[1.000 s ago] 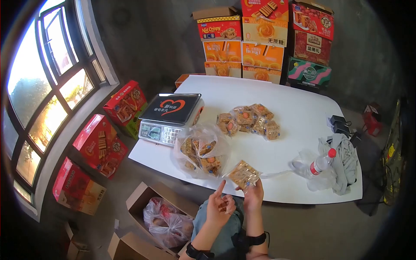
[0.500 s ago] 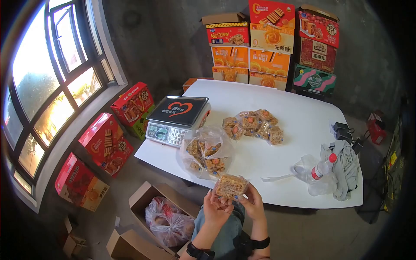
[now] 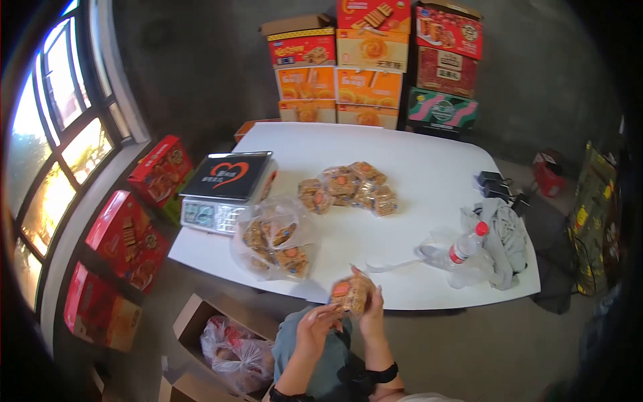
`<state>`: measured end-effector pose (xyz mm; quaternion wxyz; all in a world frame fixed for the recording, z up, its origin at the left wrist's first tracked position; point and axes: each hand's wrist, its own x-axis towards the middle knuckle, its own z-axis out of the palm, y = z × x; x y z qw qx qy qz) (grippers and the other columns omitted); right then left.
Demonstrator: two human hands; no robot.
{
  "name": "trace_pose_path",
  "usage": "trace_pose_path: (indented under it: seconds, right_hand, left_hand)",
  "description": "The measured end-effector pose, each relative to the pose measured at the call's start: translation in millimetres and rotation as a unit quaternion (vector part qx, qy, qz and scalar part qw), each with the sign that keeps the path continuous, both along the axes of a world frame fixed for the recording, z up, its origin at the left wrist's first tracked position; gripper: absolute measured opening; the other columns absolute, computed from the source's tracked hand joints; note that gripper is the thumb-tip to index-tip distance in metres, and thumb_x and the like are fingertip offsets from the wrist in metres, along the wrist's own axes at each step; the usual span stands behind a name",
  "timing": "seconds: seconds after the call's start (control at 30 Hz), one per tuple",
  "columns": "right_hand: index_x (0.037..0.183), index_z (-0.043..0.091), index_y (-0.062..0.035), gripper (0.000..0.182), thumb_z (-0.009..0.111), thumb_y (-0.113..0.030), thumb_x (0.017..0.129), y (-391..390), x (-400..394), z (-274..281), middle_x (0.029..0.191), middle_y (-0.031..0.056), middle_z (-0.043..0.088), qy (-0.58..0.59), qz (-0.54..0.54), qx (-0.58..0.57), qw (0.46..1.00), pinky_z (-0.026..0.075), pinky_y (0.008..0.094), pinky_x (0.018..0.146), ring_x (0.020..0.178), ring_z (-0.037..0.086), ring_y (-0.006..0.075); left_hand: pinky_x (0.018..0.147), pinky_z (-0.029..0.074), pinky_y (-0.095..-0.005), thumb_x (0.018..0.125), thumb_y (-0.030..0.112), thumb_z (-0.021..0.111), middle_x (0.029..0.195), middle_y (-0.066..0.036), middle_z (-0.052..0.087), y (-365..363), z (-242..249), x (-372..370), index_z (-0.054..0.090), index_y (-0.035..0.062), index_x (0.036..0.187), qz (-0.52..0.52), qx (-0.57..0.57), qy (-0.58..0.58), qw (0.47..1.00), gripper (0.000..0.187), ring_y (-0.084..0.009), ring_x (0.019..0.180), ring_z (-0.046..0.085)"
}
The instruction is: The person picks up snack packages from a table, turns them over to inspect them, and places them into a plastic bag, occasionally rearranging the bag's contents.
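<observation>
A clear-wrapped packet of golden nut-and-grain snack pieces with a round orange label is held above my lap, just off the near table edge. My right hand grips it along its right side. The fingers of my left hand hold its lower left edge. Up and to the left, an open clear plastic bag with several similar packets stands on the white table. Further back lies a group of loose packets of the same sort.
A digital scale stands behind the bag. At right are a red-capped bottle, grey cloth and black adapters. An open carton with a filled plastic bag sits below left. Gift boxes are stacked behind the table.
The packet has been turned, so its orange label now faces me. My right hand has shifted along its side. The whole view has swung right, moving the scene left.
</observation>
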<state>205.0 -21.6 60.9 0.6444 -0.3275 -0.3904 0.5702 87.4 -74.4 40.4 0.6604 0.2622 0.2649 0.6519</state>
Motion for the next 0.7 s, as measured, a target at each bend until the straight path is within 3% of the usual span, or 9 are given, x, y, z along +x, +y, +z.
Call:
trace_pose_path:
  seconds: [0.07, 0.13, 0.2, 0.27, 0.33, 0.4, 0.43, 0.63, 0.7]
  right_hand:
    - [0.128, 0.041, -0.002, 0.066, 0.024, -0.054, 0.091, -2.7, 2.2, 15.8, 0.09, 0.0047, 0.056, 0.029, 0.022, -0.029, 0.999, 0.039, 0.023, 0.079, 0.087, 0.052, 0.0112]
    - [0.128, 0.041, -0.003, 0.056, 0.026, -0.044, 0.093, -1.4, 6.1, 11.3, 0.073, -0.0024, 0.046, 0.037, 0.054, -0.038, 0.997, 0.033, 0.0191, 0.058, 0.064, 0.041, 0.0059]
    - [0.123, 0.047, -0.0037, 0.055, 0.03, -0.045, 0.091, -0.3, 11.5, 13.8, 0.073, -0.0013, 0.053, -0.016, 0.065, -0.052, 0.996, 0.036, 0.0179, 0.056, 0.063, 0.046, 0.0054]
    - [0.123, 0.048, -0.0038, 0.049, 0.036, -0.039, 0.091, 0.6, 16.4, 15.5, 0.071, -0.0031, 0.049, -0.023, 0.084, -0.046, 0.995, 0.035, 0.0171, 0.055, 0.061, 0.042, 0.0042]
    - [0.122, 0.048, -0.004, 0.044, 0.042, -0.034, 0.09, 0.5, 17.2, 17.3, 0.07, -0.0049, 0.046, -0.029, 0.106, -0.043, 0.993, 0.033, 0.0164, 0.054, 0.059, 0.039, 0.003]
    - [0.12, 0.048, -0.0006, 0.036, 0.051, -0.019, 0.088, -0.4, 12.2, 19.6, 0.068, -0.0068, 0.041, -0.047, 0.08, -0.04, 0.995, 0.03, 0.0175, 0.051, 0.059, 0.036, 0.0018]
    - [0.118, 0.05, -0.0006, 0.035, 0.055, -0.015, 0.087, -0.3, 11.9, 19.2, 0.075, -0.0049, 0.049, -0.037, 0.081, -0.034, 0.995, 0.036, 0.017, 0.058, 0.067, 0.044, 0.002]
    - [0.112, 0.053, 0.0011, 0.036, 0.061, -0.022, 0.085, -2.8, 11.4, 17.2, 0.092, 0.0025, 0.058, -0.027, 0.113, -0.053, 0.992, 0.042, 0.019, 0.076, 0.087, 0.052, 0.0066]
    - [0.11, 0.054, 0.0012, 0.035, 0.061, -0.022, 0.085, -5.4, 8.0, 17.1, 0.09, 0.0021, 0.058, -0.026, 0.079, -0.049, 0.995, 0.042, 0.0186, 0.07, 0.082, 0.052, 0.0059]
  left_hand:
    - [0.074, 0.045, -0.0371, 0.084, 0.031, 0.046, 0.106, -0.023, 0.056, 2.0, -10.7, -1.8, 0.055, -0.0114, 0.101, 0.007, 0.016, 0.041, 0.999, 0.046, -0.0299, 0.087, 0.057]
    - [0.079, 0.044, -0.0364, 0.083, 0.028, 0.044, 0.101, -0.023, 0.056, 2.6, 0.3, 4.1, 0.057, -0.013, 0.095, 0.041, 0.021, 0.099, 0.994, 0.044, -0.0277, 0.084, 0.056]
    - [0.08, 0.044, -0.0359, 0.084, 0.028, 0.043, 0.097, -0.021, 0.056, 5.2, 5.3, 5.8, 0.059, -0.0131, 0.091, 0.111, 0.043, 0.095, 0.988, 0.044, -0.0271, 0.084, 0.056]
    - [0.081, 0.043, -0.034, 0.085, 0.03, 0.041, 0.098, -0.021, 0.056, 4.1, 16.6, 11.3, 0.06, -0.0125, 0.09, 0.132, 0.04, 0.133, 0.981, 0.046, -0.0266, 0.085, 0.056]
    - [0.083, 0.042, -0.034, 0.087, 0.032, 0.038, 0.102, -0.02, 0.055, 3.1, 17.8, 9.4, 0.061, -0.0113, 0.091, 0.165, 0.059, 0.333, 0.927, 0.049, -0.0268, 0.091, 0.054]
    - [0.088, 0.039, -0.0353, 0.088, 0.033, 0.036, 0.107, -0.02, 0.053, 1.8, 16.4, 10.5, 0.062, -0.0101, 0.09, 0.147, 0.091, 0.278, 0.945, 0.051, -0.0276, 0.1, 0.051]
    - [0.09, 0.038, -0.0365, 0.089, 0.034, 0.036, 0.109, -0.02, 0.052, 1.3, 22.3, 12.4, 0.062, -0.01, 0.088, 0.15, 0.11, 0.289, 0.939, 0.052, -0.0282, 0.103, 0.05]
    - [0.092, 0.037, -0.0385, 0.089, 0.036, 0.035, 0.113, -0.02, 0.05, 2.5, 24.1, 14.4, 0.061, -0.0093, 0.077, 0.149, 0.099, 0.226, 0.957, 0.054, -0.0294, 0.108, 0.047]
    - [0.091, 0.037, -0.0386, 0.089, 0.036, 0.035, 0.114, -0.02, 0.049, 2.5, 25.2, 12.0, 0.06, -0.0088, 0.075, 0.143, 0.091, 0.196, 0.966, 0.053, -0.0292, 0.109, 0.046]
